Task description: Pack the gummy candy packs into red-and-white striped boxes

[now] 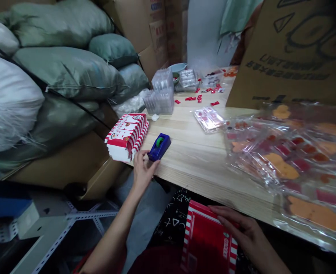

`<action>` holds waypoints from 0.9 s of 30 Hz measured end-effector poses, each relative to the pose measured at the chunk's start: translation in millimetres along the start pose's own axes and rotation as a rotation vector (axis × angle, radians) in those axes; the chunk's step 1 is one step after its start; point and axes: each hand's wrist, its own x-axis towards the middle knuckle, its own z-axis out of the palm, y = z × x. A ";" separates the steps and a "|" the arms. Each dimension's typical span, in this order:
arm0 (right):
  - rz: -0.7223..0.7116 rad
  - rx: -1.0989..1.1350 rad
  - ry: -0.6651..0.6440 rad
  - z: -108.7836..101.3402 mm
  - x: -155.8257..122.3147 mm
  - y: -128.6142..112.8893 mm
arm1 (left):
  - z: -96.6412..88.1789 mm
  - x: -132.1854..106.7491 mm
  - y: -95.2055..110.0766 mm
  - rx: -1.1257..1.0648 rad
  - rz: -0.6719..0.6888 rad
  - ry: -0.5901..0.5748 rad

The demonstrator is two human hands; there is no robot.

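Note:
My left hand (142, 169) reaches to the near corner of the wooden table (196, 160), its fingertips touching the end of a blue tape dispenser (159, 146) with a green roll. My right hand (242, 232) lies on a flat red-and-white striped box (205, 239) held on my lap below the table edge, fingers stretched along its top. A stack of the same striped boxes (127, 137) sits at the table's left corner, right beside the dispenser.
Clear plastic packs with orange and red pieces (288, 160) cover the table's right side. Clear trays (160, 97), small red pieces (198, 99) and a small pack (209, 118) lie further back. A large cardboard box (293, 53) stands at right; stuffed sacks (62, 68) pile up left.

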 end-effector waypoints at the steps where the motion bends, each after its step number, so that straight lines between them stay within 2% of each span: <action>1: 0.006 0.001 0.003 -1.2 -1.8 -0.1 | -4.2 15.6 -7.5 0.033 -0.024 0.025; 5: -0.007 -0.029 -0.011 -4.0 -6.7 -3.3 | -8.2 59.8 -28.1 -0.011 -0.176 -0.126; 8: -0.030 -0.044 -0.008 -3.9 -8.6 -3.8 | -7.4 73.2 -30.7 -0.095 -0.303 -0.203; 11: -0.032 -0.054 -0.003 -3.8 -9.0 -4.0 | -9.5 78.1 -27.9 -0.194 -0.408 -0.220; 19: -0.061 -0.068 0.003 -4.4 -6.8 -9.6 | -8.4 76.3 -25.0 -0.450 -0.509 -0.175; 24: -0.055 -0.075 0.011 -1.3 -7.3 -10.1 | -10.0 54.6 -29.7 -0.588 -0.507 -0.099; 27: -0.057 -0.084 0.009 1.6 -7.9 -9.8 | -4.4 37.5 -37.8 -0.605 -0.483 -0.038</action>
